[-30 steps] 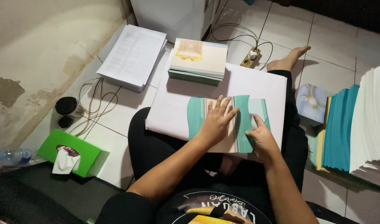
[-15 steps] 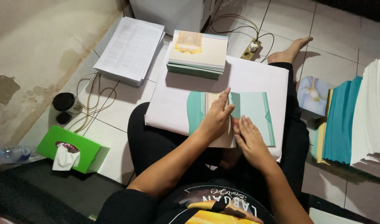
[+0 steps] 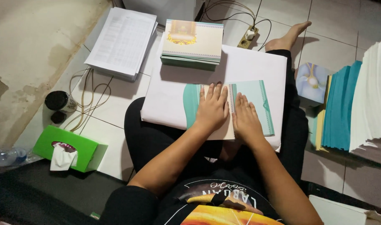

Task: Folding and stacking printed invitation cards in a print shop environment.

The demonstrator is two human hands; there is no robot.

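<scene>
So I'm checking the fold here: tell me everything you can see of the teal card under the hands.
The teal card lies flat on a large white sheet over the person's lap. It looks like thin printed card, teal with a pale decorative border, and a cream panel shows at its middle. The left hand and right hand press palm-down on it, side by side.

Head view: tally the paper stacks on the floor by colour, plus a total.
White stacks: 2, printed sheets and the tall pile
Teal stacks: 2, cards topped cream and upright covers
Total: 4
</scene>
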